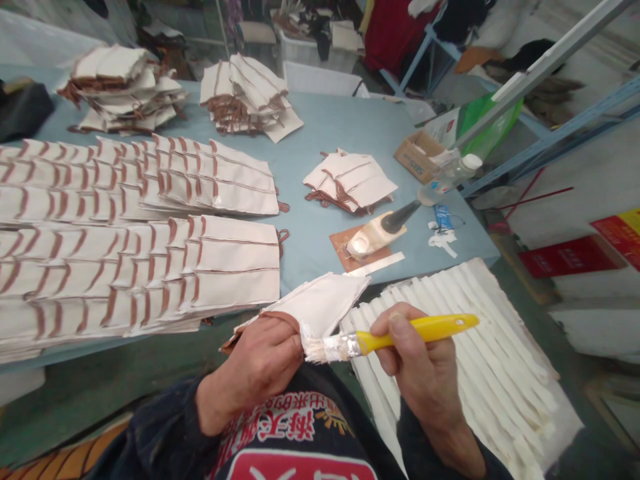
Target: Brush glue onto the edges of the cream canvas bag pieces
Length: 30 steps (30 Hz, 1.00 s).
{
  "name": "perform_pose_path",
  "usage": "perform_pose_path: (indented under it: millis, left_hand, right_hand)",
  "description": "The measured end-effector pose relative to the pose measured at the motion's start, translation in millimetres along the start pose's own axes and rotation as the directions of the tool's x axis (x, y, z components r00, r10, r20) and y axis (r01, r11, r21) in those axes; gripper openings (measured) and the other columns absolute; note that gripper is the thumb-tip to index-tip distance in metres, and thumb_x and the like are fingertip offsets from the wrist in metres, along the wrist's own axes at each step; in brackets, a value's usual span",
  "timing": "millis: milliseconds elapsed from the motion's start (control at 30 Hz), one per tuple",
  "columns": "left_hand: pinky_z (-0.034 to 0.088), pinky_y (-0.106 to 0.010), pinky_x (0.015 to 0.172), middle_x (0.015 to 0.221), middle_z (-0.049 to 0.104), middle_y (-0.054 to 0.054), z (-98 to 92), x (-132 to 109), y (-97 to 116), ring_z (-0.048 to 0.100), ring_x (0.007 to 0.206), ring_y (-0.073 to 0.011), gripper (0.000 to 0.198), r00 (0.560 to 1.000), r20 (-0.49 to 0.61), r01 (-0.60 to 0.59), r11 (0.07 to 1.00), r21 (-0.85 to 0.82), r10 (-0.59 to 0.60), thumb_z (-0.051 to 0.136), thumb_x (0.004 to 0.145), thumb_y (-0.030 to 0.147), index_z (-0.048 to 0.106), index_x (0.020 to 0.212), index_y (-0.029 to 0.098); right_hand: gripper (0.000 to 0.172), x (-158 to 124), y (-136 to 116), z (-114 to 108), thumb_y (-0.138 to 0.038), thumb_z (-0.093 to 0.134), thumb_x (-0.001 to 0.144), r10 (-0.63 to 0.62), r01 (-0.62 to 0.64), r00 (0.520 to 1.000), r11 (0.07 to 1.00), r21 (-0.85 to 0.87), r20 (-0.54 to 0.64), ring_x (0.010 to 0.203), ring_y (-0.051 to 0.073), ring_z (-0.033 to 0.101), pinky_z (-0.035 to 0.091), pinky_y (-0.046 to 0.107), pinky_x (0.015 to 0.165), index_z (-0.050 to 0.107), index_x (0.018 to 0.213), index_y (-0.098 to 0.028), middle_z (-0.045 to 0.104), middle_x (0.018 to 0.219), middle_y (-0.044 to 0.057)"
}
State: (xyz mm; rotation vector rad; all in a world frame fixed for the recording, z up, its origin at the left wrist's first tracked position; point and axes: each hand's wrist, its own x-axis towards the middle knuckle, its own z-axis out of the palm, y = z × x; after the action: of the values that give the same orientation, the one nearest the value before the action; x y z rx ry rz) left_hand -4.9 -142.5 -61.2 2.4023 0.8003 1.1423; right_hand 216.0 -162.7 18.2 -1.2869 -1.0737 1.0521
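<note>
My left hand (pixel 263 363) is closed on the near edge of a cream fabric piece with brown trim (pixel 323 300), which juts past the table edge. In my right hand (pixel 420 360) is a paintbrush with a yellow handle (pixel 445 325), gripped between thumb and fingers. White paste coats its bristles (pixel 320 350), which touch the near corner of the fabric piece beside my left fingers. Beyond, a pot smeared with white (pixel 367 240) stands on a brown sheet, a dark handle (pixel 403 215) rising from it.
Overlapping rows of cream pieces (pixel 235 257) cover the table's left side. Stacks (pixel 245 93) stand behind, with a smaller pile (pixel 357 177) near the middle. White strips (pixel 465 327) lie on a board at right. A clear bottle (pixel 445 183) and a cardboard box (pixel 420 155) occupy the right end.
</note>
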Motion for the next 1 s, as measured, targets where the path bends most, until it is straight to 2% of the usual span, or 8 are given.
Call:
perform_pose_path:
  millis: [67,233,367,567,733,833,933,1000]
  left_hand:
    - [0.053,-0.033,0.071,0.073,0.067,-0.006,0.4,0,0,0.066,0.075,-0.0220,0.028,1.000,-0.002,-0.003,1.000,0.004,0.003,0.050,0.103,0.006,0.072,0.093,0.019]
    - [0.057,-0.033,0.077,0.074,0.070,-0.006,3.6,3,-1,0.070,0.079,-0.0223,0.026,0.999,-0.021,-0.025,1.000,0.005,0.025,0.050,0.102,0.004,0.072,0.097,0.017]
    - [0.057,-0.032,0.072,0.072,0.071,-0.005,1.5,8,0,0.069,0.073,-0.0209,0.027,0.999,-0.021,-0.028,0.999,0.035,0.029,0.050,0.101,0.004,0.070,0.093,0.020]
    - [0.057,-0.031,0.068,0.070,0.071,-0.004,-6.1,14,3,0.069,0.069,-0.0203,0.028,0.999,0.041,-0.037,0.997,0.066,0.034,0.051,0.098,0.001,0.068,0.086,0.020]
    - [0.058,-0.031,0.069,0.071,0.071,-0.004,-6.7,13,3,0.070,0.069,-0.0205,0.028,0.999,0.027,-0.028,0.997,0.077,0.026,0.051,0.097,0.001,0.070,0.090,0.020]
    - [0.057,-0.030,0.069,0.071,0.071,-0.004,-4.0,12,2,0.068,0.069,-0.0194,0.030,0.999,0.044,-0.032,0.997,0.076,0.028,0.050,0.100,0.002,0.070,0.087,0.020]
    - [0.053,-0.031,0.067,0.067,0.068,-0.004,2.0,10,-1,0.063,0.065,-0.0183,0.035,1.000,0.001,-0.027,0.998,0.058,0.027,0.046,0.103,0.005,0.066,0.080,0.021]
    - [0.050,-0.032,0.066,0.066,0.066,-0.003,5.6,8,-2,0.060,0.065,-0.0186,0.036,0.999,-0.044,-0.023,0.999,0.029,0.024,0.044,0.103,0.006,0.065,0.079,0.021]
  right_hand:
    - [0.046,-1,-1,-7,-0.052,0.070,0.104,-0.012,0.012,1.000,0.999,-0.043,-0.009,0.033,0.007,0.041,0.030,0.017,0.035,0.073,0.074,-0.018,0.048,0.042,-0.006]
    - [0.042,3,-4,-17,-0.046,0.071,0.104,-0.118,0.093,0.976,0.985,-0.143,-0.180,0.033,0.008,0.044,0.033,0.017,0.036,0.072,0.073,-0.018,0.049,0.042,-0.006]
    - [0.039,4,-5,-11,-0.044,0.071,0.104,-0.174,0.140,0.970,0.970,-0.198,-0.167,0.033,0.008,0.044,0.034,0.018,0.036,0.072,0.074,-0.019,0.050,0.042,-0.006]
    - [0.042,-6,-6,-2,-0.048,0.070,0.105,-0.041,0.023,0.996,0.980,-0.197,-0.085,0.030,0.009,0.043,0.029,0.019,0.031,0.069,0.073,-0.020,0.048,0.041,-0.007]
    - [0.042,4,-10,-3,-0.048,0.072,0.102,-0.112,0.074,0.979,0.974,-0.214,-0.172,0.031,0.008,0.044,0.032,0.018,0.034,0.069,0.071,-0.020,0.048,0.041,-0.007]
    - [0.044,3,-9,0,-0.050,0.072,0.103,-0.048,0.023,0.991,0.980,-0.200,-0.125,0.030,0.009,0.042,0.029,0.019,0.032,0.069,0.071,-0.020,0.047,0.040,-0.007]
    - [0.045,-9,-10,5,-0.053,0.070,0.104,0.036,-0.045,0.998,0.985,-0.168,-0.060,0.029,0.009,0.041,0.023,0.019,0.031,0.069,0.073,-0.020,0.047,0.041,-0.007]
    - [0.045,-13,-10,7,-0.053,0.071,0.104,0.036,-0.045,0.997,0.988,-0.146,-0.068,0.029,0.009,0.040,0.022,0.019,0.031,0.069,0.073,-0.020,0.046,0.040,-0.007]
